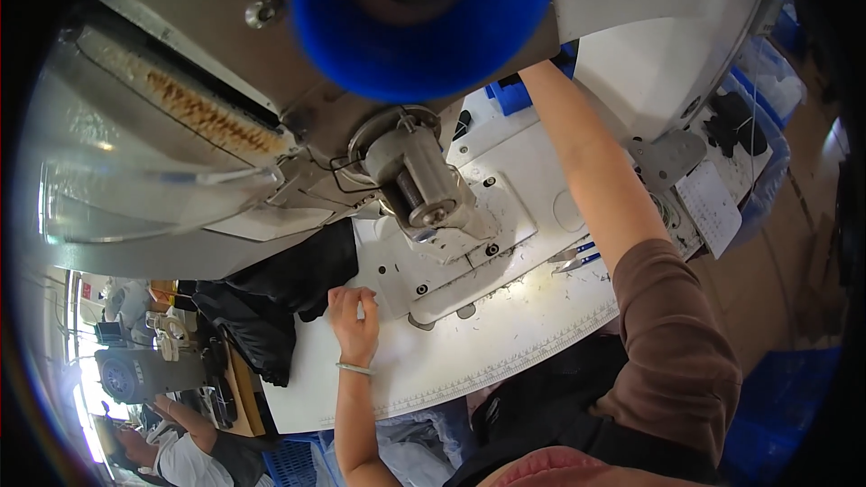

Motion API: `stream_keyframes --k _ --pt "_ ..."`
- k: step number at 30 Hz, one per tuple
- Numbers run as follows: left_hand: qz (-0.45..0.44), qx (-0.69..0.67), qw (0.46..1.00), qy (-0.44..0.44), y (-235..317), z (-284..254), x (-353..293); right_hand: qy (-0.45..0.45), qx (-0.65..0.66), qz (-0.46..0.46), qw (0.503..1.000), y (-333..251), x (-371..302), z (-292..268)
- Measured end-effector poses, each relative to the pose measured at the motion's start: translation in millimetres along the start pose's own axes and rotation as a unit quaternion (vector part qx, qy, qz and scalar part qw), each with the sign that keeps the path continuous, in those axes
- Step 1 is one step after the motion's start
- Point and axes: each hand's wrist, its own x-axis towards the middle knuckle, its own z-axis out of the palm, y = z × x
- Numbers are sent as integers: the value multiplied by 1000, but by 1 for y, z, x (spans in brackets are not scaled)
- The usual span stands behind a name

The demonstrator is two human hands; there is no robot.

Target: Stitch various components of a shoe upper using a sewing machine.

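One black cloth [271, 293] lies on the tabletop [487, 347], toward eight o'clock from the sewing machine [424, 171]. Just beside it, the left hand [354, 316] is loosely curled, apparently empty. The right forearm [582, 153] points toward eleven, its hand hidden, grip unclear: seemingly a reach behind the machine; handling the cloth would call for both hands.

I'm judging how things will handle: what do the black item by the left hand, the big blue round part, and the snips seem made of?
Black item: apparently fabric, mostly matte, given its soft folds; fibre unclear.
Blue round part: probably plastic, smooth and glossy, with bright highlights.
Snips: greyish blades look like bare metal; the blue handles could be plastic or coated.
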Motion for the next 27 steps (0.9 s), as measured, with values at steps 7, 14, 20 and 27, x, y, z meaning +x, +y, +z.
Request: stream_keyframes --k 7,14,20,27 --pt "-32 -13 999 -40 -2 1 3 77 119 -42 989 6 4 -10" --pt "-64 -37 996 -53 3 -1 3 163 132 -119 970 1 -38 -27" --pt "-81 -45 994 -61 2 -3 0 340 120 -188 914 14 -56 -22" --pt "-99 -42 992 -62 4 -9 -6 441 159 -286 836 -3 -65 -27"
